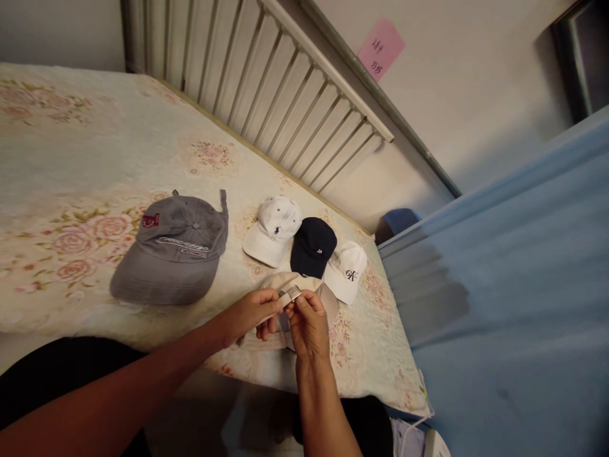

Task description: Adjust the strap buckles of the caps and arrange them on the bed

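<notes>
On floral cloth point(143, 143), a slouchy grey cap point(178, 238) is lying left of centre. At lower centre, the left hand point(252, 311) is pinching the flat strap point(286, 298) of a curved beige cap point(283, 279), its metal buckle point(294, 293) gleaming; the right hand point(310, 324) is holding that buckle between thumb and fingers.

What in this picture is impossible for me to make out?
All in the head view:
Beige cap: partly hidden by the left hand and right hand.
Emblem on the navy cap: too small to read.
Dark-framed object: cut off by the right edge.
White object: cut off by the bottom edge.
</notes>
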Available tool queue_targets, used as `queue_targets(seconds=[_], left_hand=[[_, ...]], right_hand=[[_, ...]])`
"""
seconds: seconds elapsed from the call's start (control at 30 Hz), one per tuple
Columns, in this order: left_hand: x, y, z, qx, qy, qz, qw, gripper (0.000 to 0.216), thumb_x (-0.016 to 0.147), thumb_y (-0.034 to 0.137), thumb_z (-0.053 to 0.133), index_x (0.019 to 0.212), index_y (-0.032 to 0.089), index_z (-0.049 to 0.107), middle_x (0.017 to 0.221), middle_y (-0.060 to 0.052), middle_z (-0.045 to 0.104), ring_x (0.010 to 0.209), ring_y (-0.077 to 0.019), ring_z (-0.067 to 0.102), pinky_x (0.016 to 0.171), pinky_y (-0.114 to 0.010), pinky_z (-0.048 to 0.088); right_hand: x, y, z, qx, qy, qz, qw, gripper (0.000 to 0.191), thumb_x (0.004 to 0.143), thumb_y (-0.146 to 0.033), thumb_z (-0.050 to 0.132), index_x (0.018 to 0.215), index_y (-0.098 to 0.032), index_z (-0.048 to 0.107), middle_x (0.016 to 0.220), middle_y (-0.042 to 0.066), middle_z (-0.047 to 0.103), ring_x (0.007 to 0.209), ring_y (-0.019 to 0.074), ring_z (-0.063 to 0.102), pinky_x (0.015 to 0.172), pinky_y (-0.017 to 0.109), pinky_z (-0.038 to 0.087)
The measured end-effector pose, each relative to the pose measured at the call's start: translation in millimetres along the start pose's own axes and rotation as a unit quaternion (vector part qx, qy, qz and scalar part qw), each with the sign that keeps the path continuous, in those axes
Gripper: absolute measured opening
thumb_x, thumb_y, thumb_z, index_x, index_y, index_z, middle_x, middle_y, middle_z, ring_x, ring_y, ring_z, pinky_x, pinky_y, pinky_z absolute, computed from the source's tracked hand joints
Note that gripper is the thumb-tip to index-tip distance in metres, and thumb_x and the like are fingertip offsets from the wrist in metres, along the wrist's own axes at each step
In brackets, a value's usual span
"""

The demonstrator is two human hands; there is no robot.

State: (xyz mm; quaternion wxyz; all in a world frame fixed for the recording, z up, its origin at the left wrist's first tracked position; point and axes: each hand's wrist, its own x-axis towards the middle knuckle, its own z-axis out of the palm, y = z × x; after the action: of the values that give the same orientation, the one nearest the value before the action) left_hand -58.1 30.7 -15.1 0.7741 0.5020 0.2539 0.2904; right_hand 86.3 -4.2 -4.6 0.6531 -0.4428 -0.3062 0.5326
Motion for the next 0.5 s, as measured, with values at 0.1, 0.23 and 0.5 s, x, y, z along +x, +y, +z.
queue_targets(seconds=[0.1,0.23,0.5], left_hand=[[-0.4,0.3,0.4,0.001,0.000,-0.003,1.000,0.031,0.083,0.047,0.050,0.075,0.018,0.048,0.053,0.004,0.056,0.041,-0.0082,0.047,0.043,-0.021,0.036],[0.7,0.2,0.4,0.003,-0.001,-0.001,1.000,0.032,0.083,0.049,0.049,0.075,0.018,0.048,0.053,0.004,0.056,0.040,-0.0084,0.047,0.042,-0.021,0.037],[1.5,-1.1,0.2,0.004,-0.002,-0.006,1.000,0.035,0.083,0.052,0.048,0.076,0.018,0.049,0.052,0.004,0.055,0.040,-0.0085,0.046,0.042,-0.021,0.037]], right_hand=[[-0.5,-0.1,0.9,0.002,-0.002,-0.002,1.000,0.014,0.072,-0.025,0.072,0.078,-0.018,0.062,0.061,-0.003,0.062,0.056,0.0097,0.057,0.059,0.025,0.049],[-0.1,0.7,1.1,-0.008,0.009,-0.004,1.000,0.013,0.071,-0.023,0.073,0.078,-0.018,0.062,0.060,-0.003,0.062,0.055,0.0093,0.057,0.059,0.024,0.049],[0.0,1.3,1.9,-0.023,0.030,-0.003,0.999,0.018,0.066,-0.020,0.076,0.079,-0.019,0.064,0.061,-0.004,0.063,0.054,0.0084,0.057,0.057,0.022,0.047]])
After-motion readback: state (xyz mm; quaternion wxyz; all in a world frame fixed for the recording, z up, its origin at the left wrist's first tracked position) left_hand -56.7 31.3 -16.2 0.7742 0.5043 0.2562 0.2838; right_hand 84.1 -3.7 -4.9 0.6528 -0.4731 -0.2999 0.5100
